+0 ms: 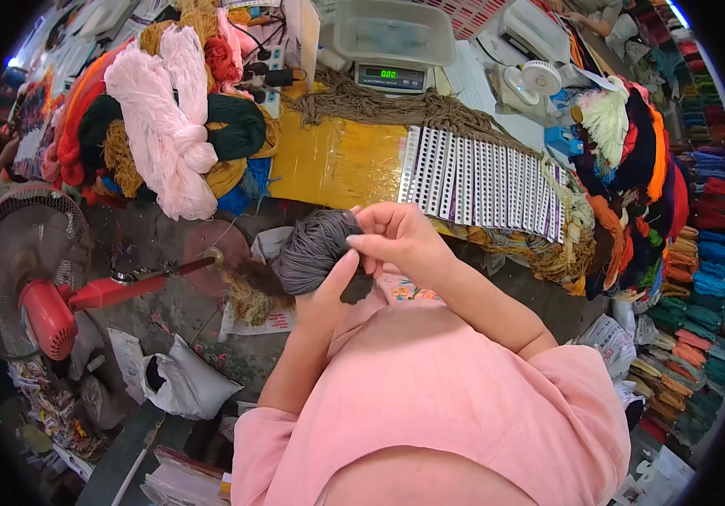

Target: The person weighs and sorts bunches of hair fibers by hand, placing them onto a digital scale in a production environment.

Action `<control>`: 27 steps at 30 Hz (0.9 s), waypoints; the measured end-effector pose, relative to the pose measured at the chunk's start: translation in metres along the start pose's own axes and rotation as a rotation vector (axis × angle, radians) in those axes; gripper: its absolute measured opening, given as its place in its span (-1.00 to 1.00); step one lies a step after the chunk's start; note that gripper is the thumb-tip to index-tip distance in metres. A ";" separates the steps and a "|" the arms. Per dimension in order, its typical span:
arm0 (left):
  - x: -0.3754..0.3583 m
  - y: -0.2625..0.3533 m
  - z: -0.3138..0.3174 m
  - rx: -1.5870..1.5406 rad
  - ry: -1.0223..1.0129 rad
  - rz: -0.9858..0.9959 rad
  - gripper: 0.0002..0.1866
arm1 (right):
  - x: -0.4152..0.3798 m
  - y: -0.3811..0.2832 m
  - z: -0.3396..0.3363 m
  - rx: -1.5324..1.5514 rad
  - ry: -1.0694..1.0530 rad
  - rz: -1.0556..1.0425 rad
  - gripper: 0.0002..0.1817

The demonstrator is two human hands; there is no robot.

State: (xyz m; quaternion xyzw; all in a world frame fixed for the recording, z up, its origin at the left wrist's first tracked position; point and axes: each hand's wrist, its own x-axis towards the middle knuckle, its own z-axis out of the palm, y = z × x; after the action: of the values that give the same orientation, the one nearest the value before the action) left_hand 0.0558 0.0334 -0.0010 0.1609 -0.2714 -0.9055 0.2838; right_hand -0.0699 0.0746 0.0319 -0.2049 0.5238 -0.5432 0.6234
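Observation:
A dark grey bundle of yarn is held up in front of my chest, beyond the table's near edge. My left hand wraps round it from below, with the thumb up along its right side. At the bundle's right edge my right hand is closed, thumb and forefinger pinched together against the strands. Whether a single strand lies between those fingertips is too small to tell. Some dark strands hang below, between my two hands. Part of my left hand's fingers are hidden behind the yarn.
On the yellow-topped table lie punched white cards, a long brown skein and a scale reading 0.00. Pink yarn hangs at left; colourful skeins hang at right. A red fan stands left. Other people are partly visible.

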 end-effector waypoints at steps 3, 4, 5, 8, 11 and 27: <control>0.009 -0.001 0.002 0.230 0.123 0.019 -0.65 | -0.005 -0.001 -0.003 -0.008 0.004 0.027 -0.89; 0.010 -0.001 0.003 0.230 0.121 0.016 -0.65 | -0.007 -0.004 -0.001 0.043 0.034 0.008 -0.91; 0.010 0.000 0.005 0.074 0.128 -0.023 -0.64 | -0.007 -0.001 -0.004 0.046 0.037 0.007 -0.91; 0.010 0.001 0.001 -0.147 0.151 -0.094 -0.66 | -0.003 0.007 -0.012 0.409 -0.002 0.010 -0.90; 0.008 -0.006 -0.016 -0.317 0.046 -0.139 -0.69 | -0.004 0.001 -0.010 0.490 0.023 0.034 -0.91; 0.041 0.001 0.004 -0.319 0.151 -0.047 -0.84 | 0.004 -0.001 -0.035 0.679 -0.092 -0.016 -0.88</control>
State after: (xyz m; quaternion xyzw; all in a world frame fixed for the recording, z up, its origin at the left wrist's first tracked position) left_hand 0.0221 0.0090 -0.0031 0.1875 -0.0983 -0.9288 0.3041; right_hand -0.1016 0.0815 0.0180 -0.0141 0.2829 -0.6814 0.6749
